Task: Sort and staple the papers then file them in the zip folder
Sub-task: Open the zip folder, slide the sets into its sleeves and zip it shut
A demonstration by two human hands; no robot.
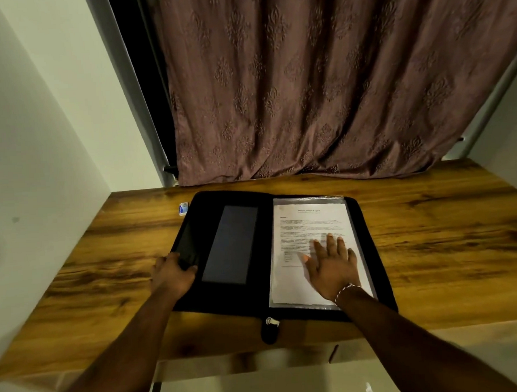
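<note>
1. Two hands on the zip folder (264, 225), spread open across the middle of the frame on the wooden table (433, 231).
2. Left hand (173, 273), at the folder's lower left: fingers curled round its raised left edge, gripping it.
3. Right hand (333, 267), right of centre: flat, fingers straight and spread, pressing on the papers (309, 220).
4. Papers inside a clear sleeve on the folder's right half, printed side up.
5. Zip pull (271, 322) hanging over the table's near edge, bottom centre.
6. Small white-and-blue box (184, 208) just beside the folder's upper left corner; patterned curtain (320, 87) across the top.
</note>
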